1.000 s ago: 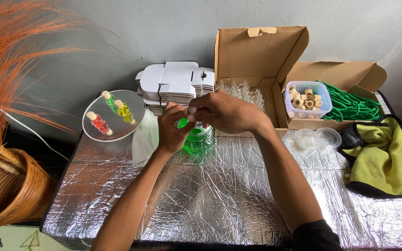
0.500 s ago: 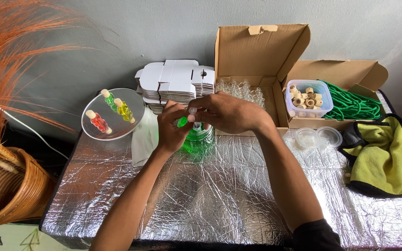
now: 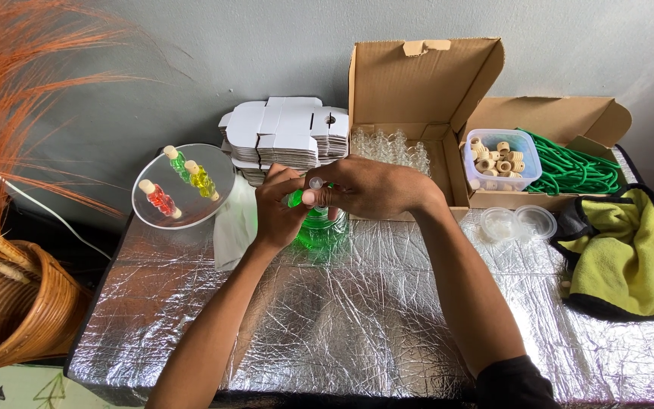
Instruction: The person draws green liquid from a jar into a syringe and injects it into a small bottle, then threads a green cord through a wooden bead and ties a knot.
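Observation:
My left hand (image 3: 275,212) and my right hand (image 3: 372,189) meet over the middle of the foil-covered table (image 3: 357,318). The left hand's fingers are closed around a small vial of green liquid (image 3: 295,198). At the vial's top, the right hand's fingertips pinch a small clear piece (image 3: 316,182); what it is I cannot tell. Right under both hands stands a clear container of green liquid (image 3: 319,233), mostly hidden by them.
A clear round plate (image 3: 217,198) with red, green and yellow filled vials sits at the left. Flat white cartons (image 3: 289,136) are stacked behind. An open cardboard box (image 3: 418,83) holds empty glass vials; another holds a tub of wooden beads (image 3: 502,155) and green cord (image 3: 573,170). Yellow cloth (image 3: 618,254) right, basket (image 3: 9,318) left.
Both hands stay together over the green container, with only slight finger movement at the vial's top. Nothing else has moved.

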